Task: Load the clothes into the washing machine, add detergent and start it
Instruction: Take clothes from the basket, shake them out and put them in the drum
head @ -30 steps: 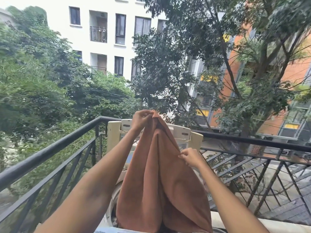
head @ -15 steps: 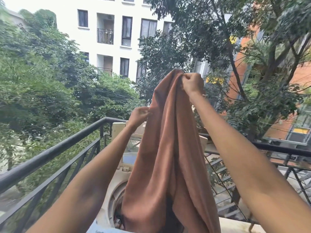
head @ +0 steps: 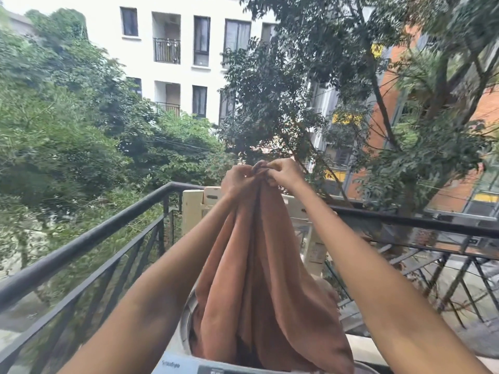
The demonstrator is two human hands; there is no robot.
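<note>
At the near edge, the washing machine [head: 186, 364] shows a strip of its front panel with small grey lettering too blurred to read. The brown cloth [head: 270, 279] hangs down into the open drum, its lower folds filling the opening. Half a second ago the right hand held the cloth high while the left sat lower; now both have met at one level. The left hand [head: 239, 182] and right hand [head: 283, 174] touch, fingers curled and pinching the gathered top of the cloth between them. Behind stands the raised cream lid [head: 193, 209], then the black railing [head: 89, 238], trees and a white building.
</note>
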